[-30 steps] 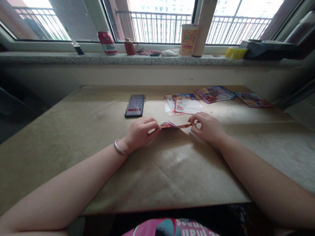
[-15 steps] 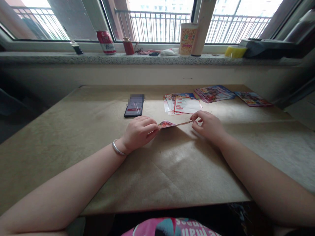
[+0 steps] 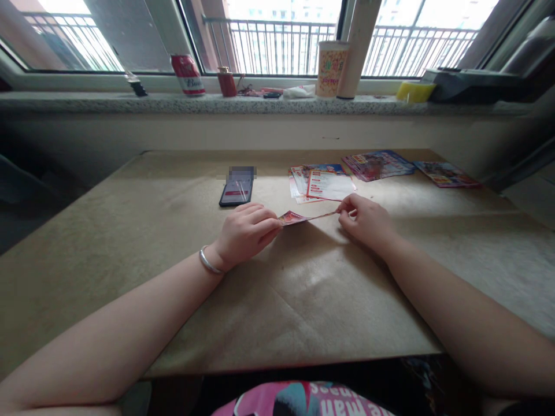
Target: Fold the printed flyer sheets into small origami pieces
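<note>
Between my two hands a colourful printed leaflet (image 3: 293, 218) is held just over the table, seen nearly edge-on and bent near its middle. My left hand (image 3: 252, 233), with a silver bangle at the wrist, pinches its left end. At the right end, the thumb and fingertips of my right hand (image 3: 363, 219) are closed on its thin edge. Just beyond the leaflet lies a loose pile of printed sheets (image 3: 330, 185), the top one white with red headings. A dark phone (image 3: 237, 188) rests behind my left hand.
Glossy leaflets are stacked (image 3: 376, 164) at the back right, with another small stack (image 3: 447, 174) beside them. On the windowsill (image 3: 251, 105) stand a red and white can (image 3: 188, 75), a red bottle (image 3: 226, 82), a patterned paper cup (image 3: 331, 69) and a yellow object (image 3: 415, 92).
The leaflet's bend has shifted slightly, and its right part is tilted up a little more. Both hands keep their grip, almost in the same place.
</note>
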A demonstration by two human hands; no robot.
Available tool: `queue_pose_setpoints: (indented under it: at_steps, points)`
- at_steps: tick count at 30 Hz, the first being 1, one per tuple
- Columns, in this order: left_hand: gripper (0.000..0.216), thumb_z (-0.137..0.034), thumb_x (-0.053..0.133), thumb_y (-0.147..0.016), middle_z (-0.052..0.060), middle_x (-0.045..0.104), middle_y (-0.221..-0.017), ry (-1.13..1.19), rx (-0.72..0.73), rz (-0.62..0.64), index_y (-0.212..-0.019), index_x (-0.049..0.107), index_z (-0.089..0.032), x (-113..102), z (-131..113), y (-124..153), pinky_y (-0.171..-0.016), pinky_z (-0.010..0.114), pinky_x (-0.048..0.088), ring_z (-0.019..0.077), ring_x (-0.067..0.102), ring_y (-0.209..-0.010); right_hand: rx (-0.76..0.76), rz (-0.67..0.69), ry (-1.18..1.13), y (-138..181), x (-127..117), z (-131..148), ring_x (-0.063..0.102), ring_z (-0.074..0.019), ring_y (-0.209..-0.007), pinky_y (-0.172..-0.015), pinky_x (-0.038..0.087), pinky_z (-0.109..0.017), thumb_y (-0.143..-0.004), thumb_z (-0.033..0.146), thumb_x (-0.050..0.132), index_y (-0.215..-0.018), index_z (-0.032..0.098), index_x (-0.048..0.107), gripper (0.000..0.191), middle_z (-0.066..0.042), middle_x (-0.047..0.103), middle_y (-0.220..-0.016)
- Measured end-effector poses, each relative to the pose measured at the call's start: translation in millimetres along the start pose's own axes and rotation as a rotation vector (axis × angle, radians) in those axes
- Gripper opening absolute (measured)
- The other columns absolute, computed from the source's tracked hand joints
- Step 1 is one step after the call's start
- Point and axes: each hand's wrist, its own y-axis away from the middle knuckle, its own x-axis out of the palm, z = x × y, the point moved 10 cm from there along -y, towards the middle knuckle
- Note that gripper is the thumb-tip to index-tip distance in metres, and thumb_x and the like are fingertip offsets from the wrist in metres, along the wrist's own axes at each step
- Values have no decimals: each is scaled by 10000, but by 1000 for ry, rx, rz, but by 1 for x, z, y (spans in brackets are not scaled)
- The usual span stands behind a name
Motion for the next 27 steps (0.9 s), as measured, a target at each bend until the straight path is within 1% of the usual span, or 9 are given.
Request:
queue_pose_setpoints:
  at_steps: [5, 8, 12, 15, 18, 20, 23, 25, 27]
  points:
    - [84, -248, 596, -895, 4, 687, -838, -8, -12, -9, -841, 651, -213, -1, 3, 1, -784, 294, 491, 139, 599, -776, 2, 26, -39, 0, 4, -2, 619, -169, -639, -569, 405, -277, -753, 250, 561, -810, 228, 602, 74, -15, 690, -764]
    - [78, -248, 594, -897, -2, 696, -848, -13, -20, -27, -852, 651, -218, -3, 4, 1, -857, 311, 500, 131, 614, -779, 8, 37, -81, -1, 7, -3, 615, -162, -628, -567, 415, -275, -767, 236, 542, -811, 228, 601, 74, -15, 692, -759]
    - [57, -226, 606, -891, -18, 709, -870, -17, -9, -74, -910, 658, -242, -7, 3, 2, -939, 340, 488, 117, 629, -774, 10, 43, -167, -2, 10, -5, 614, -150, -617, -591, 443, -281, -783, 235, 532, -811, 228, 597, 71, -8, 699, -776]
    - [72, -224, 608, -890, -24, 711, -878, -10, -17, -73, -911, 666, -262, -8, 3, 2, -965, 350, 478, 119, 631, -798, 4, 39, -219, -3, 11, -8, 616, -146, -617, -616, 462, -291, -787, 225, 528, -828, 224, 593, 77, -12, 705, -795]
    - [102, -217, 601, -892, -31, 711, -888, -19, -11, -69, -923, 671, -285, -7, 3, 2, -983, 357, 462, 118, 624, -809, 5, 15, -203, -4, 11, -11, 621, -162, -646, -645, 477, -311, -790, 216, 522, -849, 222, 603, 101, -22, 700, -791]
    - [129, -208, 596, -894, -35, 710, -902, -54, 23, -48, -947, 673, -296, -5, 0, 1, -975, 355, 457, 123, 616, -816, 3, 6, -213, -4, 12, -13, 635, -174, -686, -670, 489, -323, -795, 202, 512, -866, 221, 612, 124, -29, 704, -807]
    - [147, -194, 574, -902, -20, 706, -908, -91, 67, 38, -950, 682, -281, 5, -4, 0, -936, 356, 458, 142, 601, -825, -5, 22, -279, -4, 16, -14, 665, -180, -767, -722, 507, -328, -799, 146, 474, -884, 219, 620, 184, -29, 719, -840]
    - [169, -190, 547, -917, -2, 701, -915, -69, 54, 105, -960, 688, -271, 13, -2, -1, -919, 361, 453, 149, 596, -824, -10, 42, -284, -4, 19, -12, 671, -182, -802, -747, 511, -332, -791, 117, 466, -894, 218, 630, 218, -31, 726, -860]
    - [188, -209, 530, -929, 12, 695, -929, -15, 30, 165, -999, 692, -273, 21, 1, 0, -912, 359, 448, 150, 597, -826, -17, 72, -242, -4, 21, -9, 663, -188, -793, -743, 513, -340, -792, 124, 484, -904, 218, 644, 217, -38, 728, -886]
